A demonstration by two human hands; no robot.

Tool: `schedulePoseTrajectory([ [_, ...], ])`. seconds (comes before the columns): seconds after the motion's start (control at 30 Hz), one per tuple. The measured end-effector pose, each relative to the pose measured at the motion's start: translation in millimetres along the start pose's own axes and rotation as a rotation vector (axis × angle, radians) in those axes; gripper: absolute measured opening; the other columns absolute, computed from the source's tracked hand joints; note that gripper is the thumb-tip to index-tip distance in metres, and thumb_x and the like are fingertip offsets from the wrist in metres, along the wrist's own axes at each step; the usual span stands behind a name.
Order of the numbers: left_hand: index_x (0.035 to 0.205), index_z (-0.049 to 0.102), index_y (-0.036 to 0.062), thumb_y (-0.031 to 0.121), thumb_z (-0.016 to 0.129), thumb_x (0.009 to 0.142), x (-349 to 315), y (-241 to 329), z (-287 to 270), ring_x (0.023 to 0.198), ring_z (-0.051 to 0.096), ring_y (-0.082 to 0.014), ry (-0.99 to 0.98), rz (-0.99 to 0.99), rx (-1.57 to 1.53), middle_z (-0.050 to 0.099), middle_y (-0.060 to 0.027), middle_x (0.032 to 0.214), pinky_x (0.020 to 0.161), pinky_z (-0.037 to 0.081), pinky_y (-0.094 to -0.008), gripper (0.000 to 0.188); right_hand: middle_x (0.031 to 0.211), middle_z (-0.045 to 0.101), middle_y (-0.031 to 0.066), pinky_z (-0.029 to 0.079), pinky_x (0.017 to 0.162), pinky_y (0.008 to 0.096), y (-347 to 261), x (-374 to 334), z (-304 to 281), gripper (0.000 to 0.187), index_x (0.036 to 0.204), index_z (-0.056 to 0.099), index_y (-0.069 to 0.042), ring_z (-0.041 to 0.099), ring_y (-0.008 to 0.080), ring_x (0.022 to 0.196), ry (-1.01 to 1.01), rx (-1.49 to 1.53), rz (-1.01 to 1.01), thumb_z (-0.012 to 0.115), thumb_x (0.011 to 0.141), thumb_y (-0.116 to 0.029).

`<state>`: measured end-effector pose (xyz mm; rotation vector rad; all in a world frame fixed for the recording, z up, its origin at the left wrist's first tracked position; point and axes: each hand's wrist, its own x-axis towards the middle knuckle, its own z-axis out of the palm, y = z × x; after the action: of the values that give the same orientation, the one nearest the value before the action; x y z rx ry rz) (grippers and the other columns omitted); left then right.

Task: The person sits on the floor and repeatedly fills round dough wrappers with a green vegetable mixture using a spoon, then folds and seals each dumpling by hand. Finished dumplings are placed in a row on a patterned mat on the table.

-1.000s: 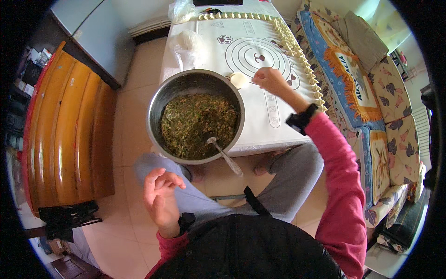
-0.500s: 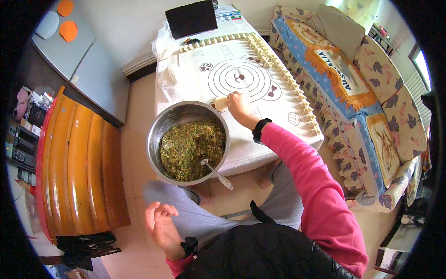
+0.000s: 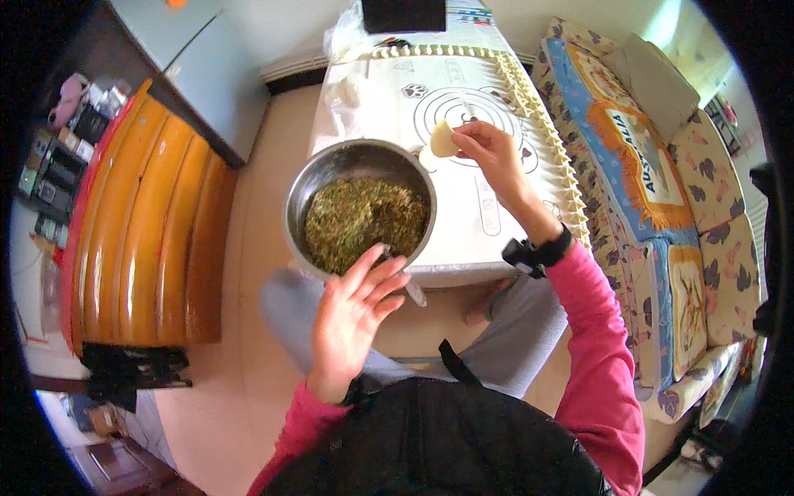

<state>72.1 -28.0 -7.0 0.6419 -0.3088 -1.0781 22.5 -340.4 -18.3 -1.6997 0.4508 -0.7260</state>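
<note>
My right hand (image 3: 494,157) pinches a thin round dumpling wrapper (image 3: 442,140) by its edge, raised above the table right of the bowl. Another pale round piece (image 3: 427,160), partly hidden, lies beneath it by the bowl's rim. The steel bowl (image 3: 295,217) holds chopped green-brown filling (image 3: 351,217). Over the bowl's near rim, my left hand (image 3: 351,318) is open and palm up, fingers spread. A metal spoon (image 3: 416,293) leans over that rim, partly covered by my left fingers. Rows of pleated dumplings (image 3: 529,99) line the mat's far and right edges.
The white printed mat (image 3: 463,217) covers the table. At its far end are a dark screen (image 3: 404,15) and a plastic bag (image 3: 347,35). A patterned sofa (image 3: 653,157) stands right, an orange slatted piece of furniture (image 3: 149,240) left, grey cabinet doors (image 3: 219,83) behind it.
My right hand has lifted the wrapper off the table. My left hand has moved up and right from beside my leg to the bowl's near rim. The view has shifted.
</note>
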Motion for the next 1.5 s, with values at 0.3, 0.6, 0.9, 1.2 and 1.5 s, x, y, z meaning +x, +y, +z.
schedulePoseTrajectory([
  [0.3,0.129,0.047,-0.004,0.052,0.039,0.099,29,-2,28,0.114,0.054,-0.0207,-0.036,-0.262,-0.403,0.054,-0.016,0.13,0.102,0.042,-0.0357,0.064,0.105,0.06,0.0074,0.047,0.076,0.0363,-71,-120,47,0.039,0.098,0.068,-0.006,0.057,0.0232,0.09,-0.222,-0.782,-1.089,0.066,0.059,-0.014],
  [0.6,0.126,0.05,-0.0059,0.032,0.05,0.099,24,-14,23,0.105,0.062,-0.0272,0.124,-0.003,0.115,0.061,-0.0203,0.117,0.093,0.05,-0.0417,0.047,0.099,0.062,0.0093,0.049,0.073,0.0346,-73,-116,18,0.037,0.106,0.067,-0.006,0.059,0.0243,0.084,-0.171,-0.629,-0.735,0.077,0.07,-0.007],
  [0.9,0.12,0.053,-0.0093,0.026,0.047,0.1,20,14,0,0.075,0.069,-0.0249,0.39,0.247,0.617,0.069,-0.0171,0.081,0.076,0.055,-0.0355,0.041,0.093,0.065,0.014,0.056,0.062,0.0323,128,97,-153,0.031,0.117,0.054,0.002,0.067,0.0244,0.074,0.459,-0.06,0.436,0.059,0.089,-0.012],
  [1.2,0.105,0.052,-0.0019,0.02,0.048,0.098,33,29,-41,0.066,0.063,-0.0246,0.577,0.383,0.503,0.064,-0.015,0.075,0.067,0.054,-0.0411,0.023,0.09,0.065,0.0187,0.058,0.066,0.0268,257,157,-187,0.005,0.085,0.059,0.01,0.066,0.0251,0.071,0.77,0.387,0.29,0.061,0.081,0.008],
  [1.5,0.102,0.054,-0.002,0.018,0.051,0.097,32,27,-42,0.07,0.062,-0.0222,0.596,0.418,0.497,0.063,-0.0143,0.082,0.063,0.054,-0.0373,0.021,0.096,0.064,0.0159,0.053,0.091,0.0292,264,169,-194,0.012,0.097,0.057,0.008,0.066,0.0258,0.091,0.777,0.321,0.275,0.048,0.094,0.001],
])
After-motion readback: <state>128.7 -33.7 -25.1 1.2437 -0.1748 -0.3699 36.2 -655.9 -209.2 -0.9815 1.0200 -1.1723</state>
